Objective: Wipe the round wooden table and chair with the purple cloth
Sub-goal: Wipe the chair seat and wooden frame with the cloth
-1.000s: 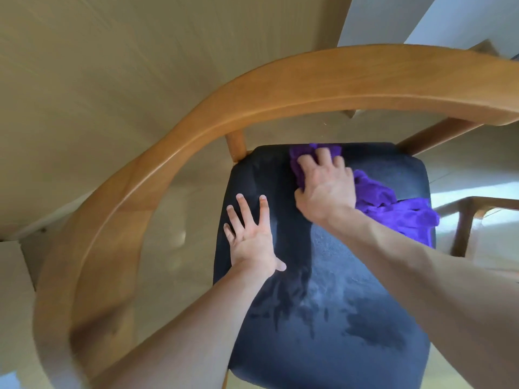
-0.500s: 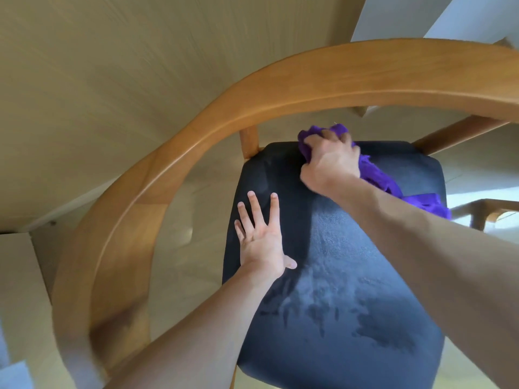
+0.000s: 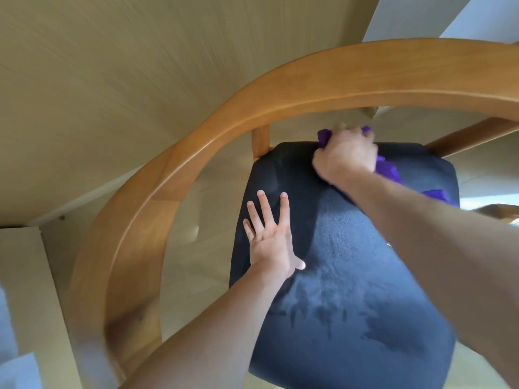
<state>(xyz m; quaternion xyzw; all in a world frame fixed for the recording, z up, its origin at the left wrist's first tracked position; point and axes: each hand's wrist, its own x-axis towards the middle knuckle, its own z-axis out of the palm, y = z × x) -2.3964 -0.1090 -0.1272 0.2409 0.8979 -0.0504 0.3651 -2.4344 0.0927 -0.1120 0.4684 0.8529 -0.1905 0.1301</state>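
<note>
I look down on a chair with a dark blue padded seat (image 3: 351, 276) and a curved wooden backrest rail (image 3: 224, 130). My right hand (image 3: 346, 155) is shut on the purple cloth (image 3: 389, 169) and presses it against the seat's far edge, close under the rail. Most of the cloth is hidden by my hand and forearm; a piece trails toward the right edge of the seat. My left hand (image 3: 271, 237) lies flat on the left side of the seat, fingers spread. Damp streaks mark the near half of the seat.
A pale wood-grain wall or panel (image 3: 112, 80) rises beyond the chair. Light floor (image 3: 196, 220) shows between rail and seat. A white cabinet edge (image 3: 22, 276) stands at the lower left. Part of another wooden piece (image 3: 500, 210) shows at the right edge.
My right hand has pushed the cloth farther away, from the seat's back middle to its far edge under the rail, and bunched it. My left hand has stayed flat on the seat.
</note>
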